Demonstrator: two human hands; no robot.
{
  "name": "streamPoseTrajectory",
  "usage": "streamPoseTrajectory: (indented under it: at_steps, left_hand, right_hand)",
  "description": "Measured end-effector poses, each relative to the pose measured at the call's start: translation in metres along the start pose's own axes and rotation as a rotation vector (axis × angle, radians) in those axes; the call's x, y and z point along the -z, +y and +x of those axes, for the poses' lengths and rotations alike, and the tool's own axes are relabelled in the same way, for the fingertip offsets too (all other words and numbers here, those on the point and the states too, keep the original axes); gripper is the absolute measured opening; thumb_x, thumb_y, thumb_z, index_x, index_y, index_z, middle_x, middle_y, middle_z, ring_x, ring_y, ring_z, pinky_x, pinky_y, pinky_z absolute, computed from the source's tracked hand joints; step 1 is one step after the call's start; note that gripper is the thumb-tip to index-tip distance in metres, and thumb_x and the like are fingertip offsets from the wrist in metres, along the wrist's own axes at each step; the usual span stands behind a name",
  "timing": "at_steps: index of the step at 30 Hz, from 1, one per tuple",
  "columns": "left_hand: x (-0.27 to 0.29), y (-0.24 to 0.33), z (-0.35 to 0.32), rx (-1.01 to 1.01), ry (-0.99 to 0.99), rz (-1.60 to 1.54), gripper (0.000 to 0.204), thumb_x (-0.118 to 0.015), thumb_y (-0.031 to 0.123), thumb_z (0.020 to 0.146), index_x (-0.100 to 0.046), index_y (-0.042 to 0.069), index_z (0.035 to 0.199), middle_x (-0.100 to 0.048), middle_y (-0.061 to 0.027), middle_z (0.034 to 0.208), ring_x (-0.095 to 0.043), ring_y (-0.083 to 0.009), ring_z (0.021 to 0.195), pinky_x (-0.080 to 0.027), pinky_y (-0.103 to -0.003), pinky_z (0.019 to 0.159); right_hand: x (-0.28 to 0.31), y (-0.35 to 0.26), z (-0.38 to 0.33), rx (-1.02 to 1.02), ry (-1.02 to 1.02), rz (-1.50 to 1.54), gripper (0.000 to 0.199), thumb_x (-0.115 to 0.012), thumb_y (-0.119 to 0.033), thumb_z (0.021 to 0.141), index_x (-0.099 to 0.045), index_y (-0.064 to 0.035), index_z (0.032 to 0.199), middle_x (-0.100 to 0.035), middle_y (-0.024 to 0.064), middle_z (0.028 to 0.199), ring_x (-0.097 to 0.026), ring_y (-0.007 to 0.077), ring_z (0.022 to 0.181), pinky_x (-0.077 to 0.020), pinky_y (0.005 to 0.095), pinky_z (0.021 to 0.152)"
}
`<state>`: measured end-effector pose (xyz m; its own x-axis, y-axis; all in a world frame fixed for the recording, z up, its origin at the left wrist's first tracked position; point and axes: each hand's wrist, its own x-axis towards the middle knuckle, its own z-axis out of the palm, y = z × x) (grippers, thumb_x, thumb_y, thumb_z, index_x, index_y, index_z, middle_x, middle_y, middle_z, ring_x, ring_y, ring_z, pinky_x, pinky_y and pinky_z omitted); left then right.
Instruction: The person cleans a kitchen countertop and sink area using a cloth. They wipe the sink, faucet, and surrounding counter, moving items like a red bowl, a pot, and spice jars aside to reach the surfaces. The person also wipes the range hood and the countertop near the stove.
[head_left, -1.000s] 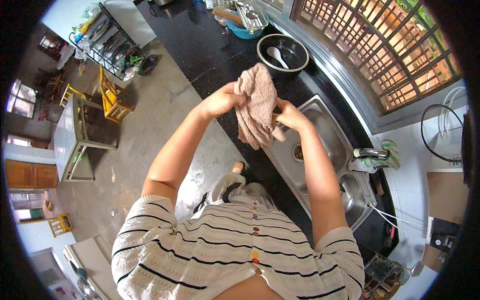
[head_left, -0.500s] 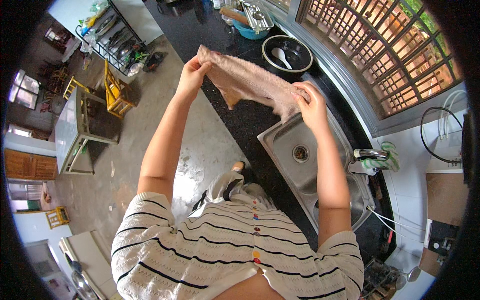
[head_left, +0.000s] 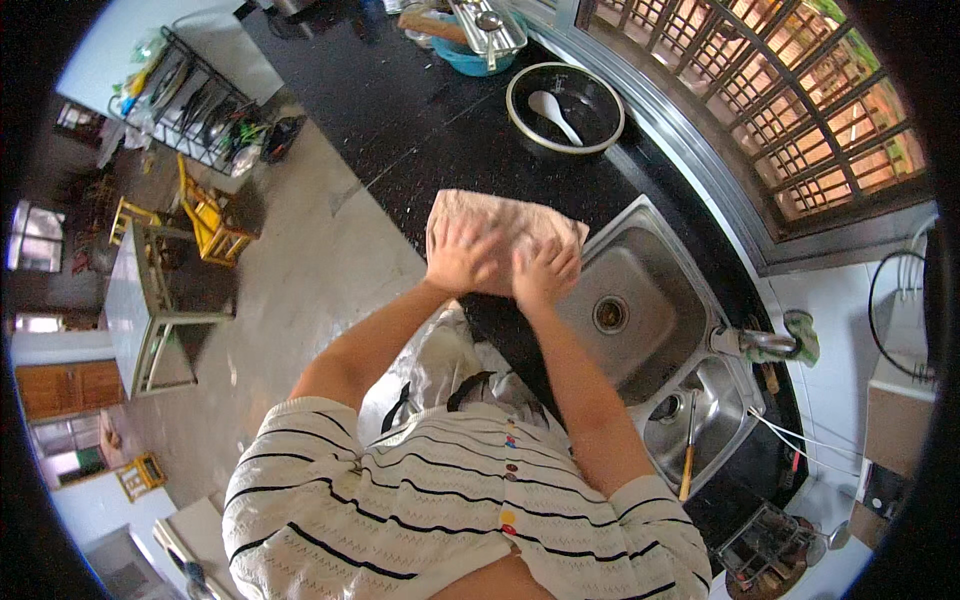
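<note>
While both our palms press flat on the beige cloth (head_left: 505, 228), it lies spread on the black surface (head_left: 420, 130) just beside the steel sink (head_left: 640, 300). Our left hand (head_left: 462, 262) and right hand (head_left: 545, 272) rest side by side, fingers spread and pinching nothing. To do this well, we judge, we should keep even pressure, smooth outward from the middle, and keep the edge clear of the sink rim.

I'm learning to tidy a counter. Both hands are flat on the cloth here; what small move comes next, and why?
Probably slide both palms outward: the left hand and right hand press the near edge of the pinkish-beige cloth, spread on the black counter beside the steel sink.
</note>
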<state>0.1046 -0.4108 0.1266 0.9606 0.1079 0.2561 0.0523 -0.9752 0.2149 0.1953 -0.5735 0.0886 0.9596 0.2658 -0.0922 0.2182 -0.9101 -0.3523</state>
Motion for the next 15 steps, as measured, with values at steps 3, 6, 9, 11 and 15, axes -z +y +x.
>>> streamPoseTrajectory:
  at_steps: [3,6,9,11,15]
  left_hand:
    - [-0.028,-0.028,0.005,-0.117,-0.262,0.020,0.071,-0.060,0.056,0.083,-0.042,0.031,0.146,-0.024,-0.0057,0.159,-0.021,-0.0342,0.146,-0.010,-0.065,0.114]
    - [-0.035,-0.030,0.038,-0.217,-0.313,-0.113,0.074,-0.058,0.055,0.085,-0.038,0.023,0.149,-0.022,-0.0108,0.159,-0.018,-0.0365,0.146,-0.009,-0.069,0.112]
    - [-0.058,-0.010,0.087,-0.233,-0.306,-0.163,0.075,-0.057,0.055,0.085,-0.037,0.022,0.149,-0.024,-0.0120,0.158,-0.020,-0.0343,0.146,-0.011,-0.067,0.112]
    - [-0.080,0.019,0.122,-0.244,-0.218,-0.201,0.074,-0.058,0.049,0.086,-0.038,0.015,0.148,-0.028,-0.0159,0.156,-0.025,-0.0351,0.144,-0.017,-0.064,0.112]
    - [-0.128,0.075,0.195,-0.201,-0.182,-0.252,0.075,-0.056,0.044,0.087,-0.034,0.009,0.150,-0.026,-0.0169,0.156,-0.025,-0.0354,0.143,-0.021,-0.061,0.113]
  right_hand:
    - [-0.019,-0.014,-0.009,0.080,0.113,-0.139,0.073,-0.050,-0.058,0.091,-0.032,-0.0211,0.152,-0.011,0.0201,0.160,-0.009,0.0477,0.145,-0.0117,0.0666,0.111]
    - [-0.026,0.010,0.037,0.192,0.349,-0.219,0.067,-0.049,-0.059,0.092,-0.042,-0.0228,0.147,-0.020,0.0184,0.159,-0.019,0.0447,0.144,-0.0146,0.0670,0.110]
    - [-0.014,0.035,0.100,0.137,0.333,-0.271,0.064,-0.049,-0.057,0.092,-0.044,-0.0229,0.146,-0.022,0.0155,0.159,-0.022,0.0422,0.144,-0.0161,0.0643,0.111]
    - [0.000,0.060,0.142,0.077,0.309,-0.300,0.063,-0.047,-0.056,0.094,-0.041,-0.0241,0.148,-0.024,0.0150,0.159,-0.024,0.0400,0.143,-0.0167,0.0593,0.114]
    - [0.016,0.117,0.221,-0.027,0.285,-0.352,0.064,-0.044,-0.054,0.096,-0.033,-0.0263,0.152,-0.020,0.0143,0.159,-0.018,0.0384,0.146,-0.0111,0.0560,0.117]
